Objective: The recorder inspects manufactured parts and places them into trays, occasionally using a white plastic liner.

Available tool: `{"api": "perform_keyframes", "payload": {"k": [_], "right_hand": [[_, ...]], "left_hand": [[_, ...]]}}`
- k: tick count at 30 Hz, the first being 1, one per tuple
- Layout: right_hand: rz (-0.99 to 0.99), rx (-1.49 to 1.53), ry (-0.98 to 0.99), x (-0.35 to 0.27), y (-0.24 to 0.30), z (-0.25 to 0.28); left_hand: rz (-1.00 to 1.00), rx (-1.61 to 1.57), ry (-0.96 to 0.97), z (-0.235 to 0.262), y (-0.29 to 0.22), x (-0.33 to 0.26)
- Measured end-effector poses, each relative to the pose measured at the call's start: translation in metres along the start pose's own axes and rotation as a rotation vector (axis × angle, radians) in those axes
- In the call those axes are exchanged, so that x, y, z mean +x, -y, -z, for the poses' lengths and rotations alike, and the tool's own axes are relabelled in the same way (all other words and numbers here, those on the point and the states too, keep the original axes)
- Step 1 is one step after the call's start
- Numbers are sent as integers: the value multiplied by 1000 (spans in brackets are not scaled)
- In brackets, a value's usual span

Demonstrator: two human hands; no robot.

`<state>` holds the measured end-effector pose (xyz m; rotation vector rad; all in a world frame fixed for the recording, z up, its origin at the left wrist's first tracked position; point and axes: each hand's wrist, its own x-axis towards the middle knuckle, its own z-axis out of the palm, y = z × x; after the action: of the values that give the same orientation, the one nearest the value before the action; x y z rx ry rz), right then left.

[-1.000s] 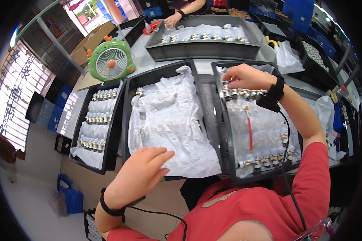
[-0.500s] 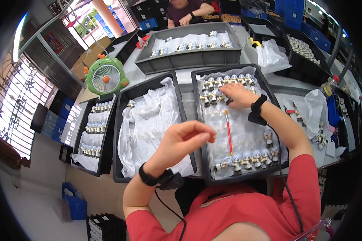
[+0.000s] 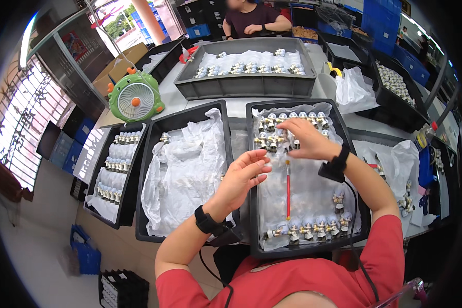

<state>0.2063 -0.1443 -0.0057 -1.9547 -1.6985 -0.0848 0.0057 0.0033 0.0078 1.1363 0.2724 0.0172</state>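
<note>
My right hand (image 3: 309,139) is over the upper rows of small figurines in the right tray (image 3: 364,226). Its thumb and fingers curve around a pale-haired figurine (image 3: 288,141), partly hidden and smeared by motion. My left hand (image 3: 241,177) hovers at this tray's left edge, fingers loosely curled and apart, holding nothing. More figurines (image 3: 307,229) lie in a row at the tray's near end, on white tissue. A single figurine (image 3: 339,201) sits above that row at the right. Between the rows lies a red-handled brush (image 3: 288,190).
To the left, a black tray (image 3: 140,218) holds crumpled tissue and one figurine; a narrower tray (image 3: 119,218) has several rows. A grey bin (image 3: 246,88) with figurines stands beyond, near a person (image 3: 254,20). A green fan (image 3: 135,97) stands far left, a white plastic bag (image 3: 353,90) far right.
My right hand has drawn slightly nearer, now curved around a figurine. My left hand has opened its fingers somewhat and dropped a little. The view has shifted slightly.
</note>
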Motion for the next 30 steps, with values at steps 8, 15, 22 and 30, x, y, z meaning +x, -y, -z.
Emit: {"api": "perform_keyframes", "payload": {"k": [8, 15, 22, 30], "right_hand": [[-34, 765, 26, -16, 59, -15], [-78, 707, 109, -17, 51, -27], [-141, 815, 168, -18, 49, -33], [-156, 907, 177, -20, 47, -38]], "left_hand": [[-83, -181, 85, 6, 17, 4], [11, -132, -17, 6, 15, 1], [42, -156, -25, 13, 20, 4], [49, -151, -44, 12, 23, 1]]}}
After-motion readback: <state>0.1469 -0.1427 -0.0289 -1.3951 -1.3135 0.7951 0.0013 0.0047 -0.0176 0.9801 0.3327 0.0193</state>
